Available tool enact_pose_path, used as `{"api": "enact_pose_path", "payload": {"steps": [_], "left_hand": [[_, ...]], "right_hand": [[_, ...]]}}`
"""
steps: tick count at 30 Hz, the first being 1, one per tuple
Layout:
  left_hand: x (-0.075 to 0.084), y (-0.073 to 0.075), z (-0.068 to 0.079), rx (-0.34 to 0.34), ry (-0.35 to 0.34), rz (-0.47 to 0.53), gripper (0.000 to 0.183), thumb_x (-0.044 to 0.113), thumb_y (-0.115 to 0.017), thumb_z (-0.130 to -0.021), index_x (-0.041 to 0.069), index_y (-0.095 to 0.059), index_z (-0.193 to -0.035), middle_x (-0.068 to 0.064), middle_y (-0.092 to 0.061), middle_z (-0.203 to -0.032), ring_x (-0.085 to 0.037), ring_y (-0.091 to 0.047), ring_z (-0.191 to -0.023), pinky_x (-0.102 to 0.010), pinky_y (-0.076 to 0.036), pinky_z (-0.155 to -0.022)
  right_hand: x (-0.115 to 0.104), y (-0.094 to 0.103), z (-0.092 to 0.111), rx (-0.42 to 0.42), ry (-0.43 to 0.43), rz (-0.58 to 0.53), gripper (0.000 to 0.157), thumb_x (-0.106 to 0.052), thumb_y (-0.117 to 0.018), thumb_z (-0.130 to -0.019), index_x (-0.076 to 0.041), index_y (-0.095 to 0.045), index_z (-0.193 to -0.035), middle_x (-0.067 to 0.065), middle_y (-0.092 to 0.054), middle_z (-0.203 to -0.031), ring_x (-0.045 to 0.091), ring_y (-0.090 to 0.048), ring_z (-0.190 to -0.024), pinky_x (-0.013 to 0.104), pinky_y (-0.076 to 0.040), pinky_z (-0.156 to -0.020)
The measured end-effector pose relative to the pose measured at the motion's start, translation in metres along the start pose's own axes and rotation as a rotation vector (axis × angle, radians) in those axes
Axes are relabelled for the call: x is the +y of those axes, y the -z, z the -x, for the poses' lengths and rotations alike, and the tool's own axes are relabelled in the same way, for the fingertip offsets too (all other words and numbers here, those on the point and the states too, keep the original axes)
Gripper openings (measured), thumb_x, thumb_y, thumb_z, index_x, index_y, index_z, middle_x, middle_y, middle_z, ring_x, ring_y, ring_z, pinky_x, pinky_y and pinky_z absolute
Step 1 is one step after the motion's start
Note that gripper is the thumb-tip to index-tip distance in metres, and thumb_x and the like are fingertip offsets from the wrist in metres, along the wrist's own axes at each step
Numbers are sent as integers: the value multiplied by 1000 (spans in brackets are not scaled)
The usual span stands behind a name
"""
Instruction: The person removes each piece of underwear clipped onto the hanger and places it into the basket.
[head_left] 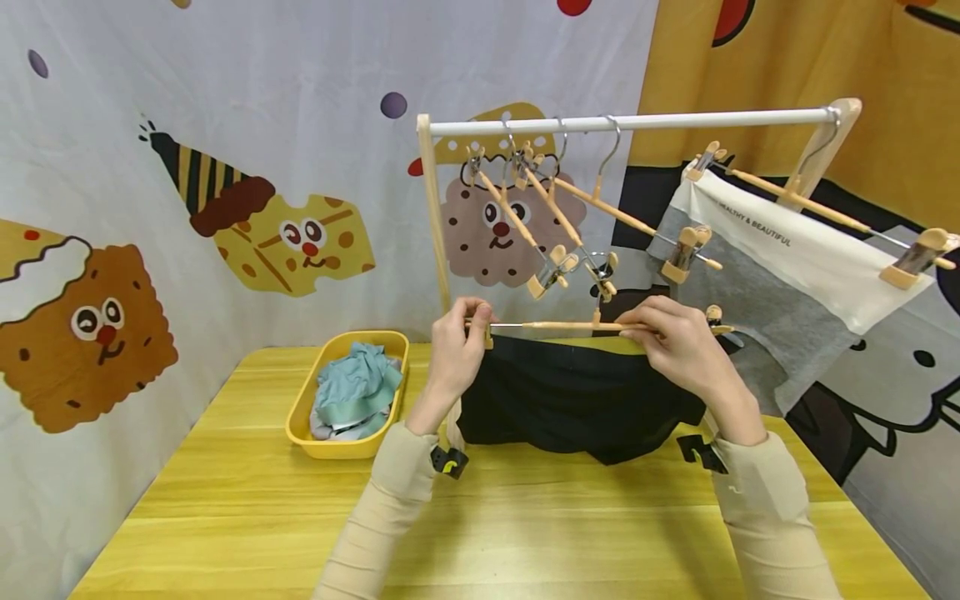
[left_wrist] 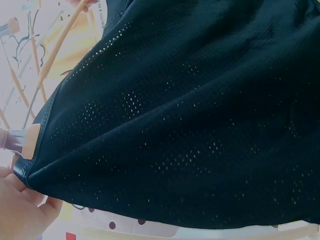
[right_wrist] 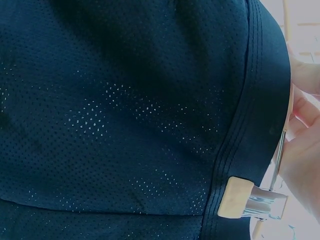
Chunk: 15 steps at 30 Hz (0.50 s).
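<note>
A black perforated-knit garment point(head_left: 577, 392) hangs by its waistband from a wooden clip hanger point(head_left: 562, 326), held up in front of the rack. My left hand point(head_left: 459, 343) grips the hanger's left end at the clip; in the left wrist view its fingers point(left_wrist: 25, 192) are by the garment's corner, under the clip point(left_wrist: 25, 141). On the right, my right hand point(head_left: 675, 342) pinches the hanger's bar, inward of the right clip point(right_wrist: 245, 198), which bites the waistband. The hanger's hook is hard to make out behind the bar.
A white-railed wooden rack point(head_left: 637, 122) carries several clip hangers. One at the right holds a grey and white garment point(head_left: 765, 250). A yellow basket point(head_left: 341, 448) of folded teal and grey cloth point(head_left: 356, 383) stands left on the wooden table point(head_left: 525, 533).
</note>
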<state>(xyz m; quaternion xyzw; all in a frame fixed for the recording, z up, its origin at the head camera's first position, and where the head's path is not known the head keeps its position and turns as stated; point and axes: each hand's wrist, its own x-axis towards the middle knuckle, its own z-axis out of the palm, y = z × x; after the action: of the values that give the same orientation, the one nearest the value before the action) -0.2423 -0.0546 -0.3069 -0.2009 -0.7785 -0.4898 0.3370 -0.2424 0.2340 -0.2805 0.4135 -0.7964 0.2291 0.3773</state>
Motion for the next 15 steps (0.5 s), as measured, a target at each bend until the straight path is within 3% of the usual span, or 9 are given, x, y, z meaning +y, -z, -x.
{"api": "enact_pose_path", "payload": {"steps": [7, 15], "left_hand": [[3, 2, 1, 39, -2, 8, 18, 13, -54, -96, -3, -60, -93, -16, -67, -78, -24, -64, -60, -26, -53, -61], [8, 5, 2, 74, 16, 1, 17, 13, -55, -96, -2, -60, -89, -15, -68, -76, -24, -64, -65, -24, -50, -61]], "right_hand": [[-2, -1, 0, 1, -2, -9, 24, 15, -74, -69, -2, -71, -86, 6, -65, -78, 7, -51, -61, 12, -38, -54], [-5, -1, 0, -8, -4, -14, 25, 16, -73, -69, -2, -71, -87, 5, -64, -78, 7, -49, -61, 12, -36, -53]]}}
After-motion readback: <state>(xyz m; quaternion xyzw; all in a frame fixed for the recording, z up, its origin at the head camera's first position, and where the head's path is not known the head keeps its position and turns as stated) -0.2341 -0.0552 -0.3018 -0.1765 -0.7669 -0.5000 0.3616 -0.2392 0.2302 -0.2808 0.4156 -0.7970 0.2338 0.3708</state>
